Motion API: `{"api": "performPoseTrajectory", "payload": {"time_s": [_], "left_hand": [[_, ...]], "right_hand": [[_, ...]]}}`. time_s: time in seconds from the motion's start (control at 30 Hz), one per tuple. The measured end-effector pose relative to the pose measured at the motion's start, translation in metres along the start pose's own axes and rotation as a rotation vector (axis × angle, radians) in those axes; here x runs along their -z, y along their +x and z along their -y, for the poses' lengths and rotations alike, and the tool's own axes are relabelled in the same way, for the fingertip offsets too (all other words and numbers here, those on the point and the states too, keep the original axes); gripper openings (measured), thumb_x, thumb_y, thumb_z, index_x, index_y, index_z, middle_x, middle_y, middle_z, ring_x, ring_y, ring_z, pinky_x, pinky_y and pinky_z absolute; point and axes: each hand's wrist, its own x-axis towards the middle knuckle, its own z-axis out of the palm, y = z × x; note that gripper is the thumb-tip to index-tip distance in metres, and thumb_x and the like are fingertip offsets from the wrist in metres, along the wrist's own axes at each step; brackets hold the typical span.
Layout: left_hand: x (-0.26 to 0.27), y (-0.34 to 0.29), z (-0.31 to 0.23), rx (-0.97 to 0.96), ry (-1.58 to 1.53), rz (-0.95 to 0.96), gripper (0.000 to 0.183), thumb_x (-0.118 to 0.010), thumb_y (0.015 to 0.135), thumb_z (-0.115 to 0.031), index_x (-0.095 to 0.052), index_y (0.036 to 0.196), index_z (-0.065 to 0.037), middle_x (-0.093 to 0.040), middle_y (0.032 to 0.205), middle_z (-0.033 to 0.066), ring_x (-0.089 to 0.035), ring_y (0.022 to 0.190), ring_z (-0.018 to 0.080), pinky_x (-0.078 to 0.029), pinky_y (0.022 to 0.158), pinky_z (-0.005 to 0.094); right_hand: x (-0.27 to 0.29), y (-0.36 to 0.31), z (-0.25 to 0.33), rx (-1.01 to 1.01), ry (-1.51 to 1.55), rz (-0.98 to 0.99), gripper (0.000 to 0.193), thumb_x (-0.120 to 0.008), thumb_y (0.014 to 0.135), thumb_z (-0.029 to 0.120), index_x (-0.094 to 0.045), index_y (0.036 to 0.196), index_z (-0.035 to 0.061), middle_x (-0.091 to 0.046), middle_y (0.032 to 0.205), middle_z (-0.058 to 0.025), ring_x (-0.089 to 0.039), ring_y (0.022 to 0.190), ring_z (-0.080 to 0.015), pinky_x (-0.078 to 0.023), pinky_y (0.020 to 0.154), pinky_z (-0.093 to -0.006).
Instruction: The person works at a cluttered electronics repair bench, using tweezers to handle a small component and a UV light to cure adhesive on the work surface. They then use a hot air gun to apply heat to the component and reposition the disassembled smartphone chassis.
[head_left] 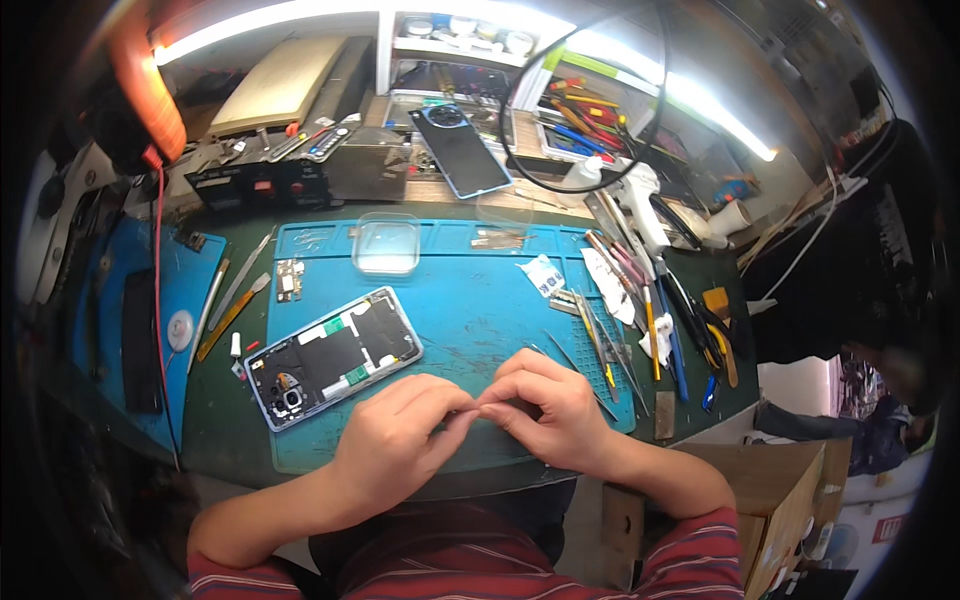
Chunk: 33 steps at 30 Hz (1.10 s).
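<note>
My left hand [405, 425] and my right hand [545, 410] meet fingertip to fingertip over the near part of the blue repair mat [460, 300]. Both are pinched closed; whatever sits between the fingertips is too small or hidden to make out. Just left of them lies an opened smartphone [333, 358], tilted on the mat, its inner side up with a camera module, black panels and green and white stickers showing. Tweezers [590, 375] rest on the mat to the right of my right hand.
A clear plastic box [387, 244] stands at the mat's back. Another phone panel [460, 150] leans behind it. An orange-handled knife [234, 317] lies at left. Pliers [712, 340] and a blue pen-like tool [672, 345] lie at right. A ring-shaped black cable [508, 140] hangs in front of the shelf.
</note>
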Motion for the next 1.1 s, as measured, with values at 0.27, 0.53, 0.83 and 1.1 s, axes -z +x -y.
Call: {"api": "performPoseTrajectory", "payload": {"time_s": [0.27, 0.53, 0.83, 1.1], "left_hand": [[-0.009, 0.000, -0.004, 0.046, 0.027, -0.024, 0.016, -0.078, 0.088, 0.003, -0.070, 0.100, -0.002, -0.071, 0.094, 0.0090, -0.066, 0.068, 0.0197, -0.053, 0.055, 0.0316], [-0.014, 0.002, -0.010, 0.072, 0.019, -0.041, 0.014, -0.077, 0.089, 0.004, -0.069, 0.098, -0.002, -0.070, 0.093, 0.0092, -0.068, 0.071, 0.0200, -0.054, 0.058, 0.0314], [-0.002, 0.006, -0.011, -0.095, 0.458, 0.089, 0.016, -0.078, 0.079, 0.003, -0.069, 0.089, -0.005, -0.066, 0.087, 0.0084, -0.064, 0.075, 0.0284, -0.051, 0.064, 0.0404], [-0.012, 0.003, -0.012, -0.078, 0.432, 0.047, 0.016, -0.078, 0.078, 0.003, -0.069, 0.088, -0.005, -0.065, 0.086, 0.0080, -0.063, 0.077, 0.0286, -0.051, 0.066, 0.0410]], "right_hand": [[-0.012, -0.010, -0.001, -0.003, 0.046, -0.141, 0.008, -0.077, 0.096, 0.007, -0.072, 0.102, 0.0044, -0.067, 0.100, -0.0085, -0.068, 0.079, -0.0258, -0.055, 0.066, -0.0348], [-0.012, -0.019, 0.000, 0.025, 0.001, -0.194, 0.017, -0.081, 0.092, 0.006, -0.074, 0.107, 0.0050, -0.069, 0.101, -0.0092, -0.069, 0.082, -0.0248, -0.058, 0.070, -0.0344], [0.073, -0.055, -0.016, -0.094, -0.794, -0.346, 0.028, -0.081, 0.091, 0.014, -0.075, 0.118, 0.0076, -0.074, 0.102, -0.0083, -0.068, 0.091, -0.0296, -0.057, 0.079, -0.0393], [0.078, -0.056, -0.024, -0.203, -0.770, -0.295, 0.029, -0.075, 0.093, 0.008, -0.073, 0.121, 0.0082, -0.072, 0.107, -0.0121, -0.072, 0.088, -0.0308, -0.058, 0.076, -0.0400]]}}
